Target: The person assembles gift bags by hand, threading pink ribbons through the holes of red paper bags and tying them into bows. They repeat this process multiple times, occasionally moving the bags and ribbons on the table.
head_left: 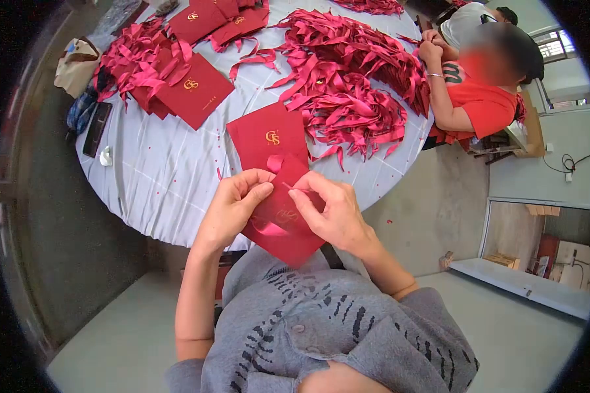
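Red envelope (285, 237) hung over the bench (157, 170); left hand (233, 209) fingers clamped it, right hand (334, 213) fingers pinched its ribbon (267, 228).

Tilted red gold-stamped envelope (288, 239) carries a looped red ribbon (267, 228).

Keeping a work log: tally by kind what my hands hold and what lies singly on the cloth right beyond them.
Red envelopes: 2, one held, one on the cloth
Ribbon on the held one: 1
Total: 3
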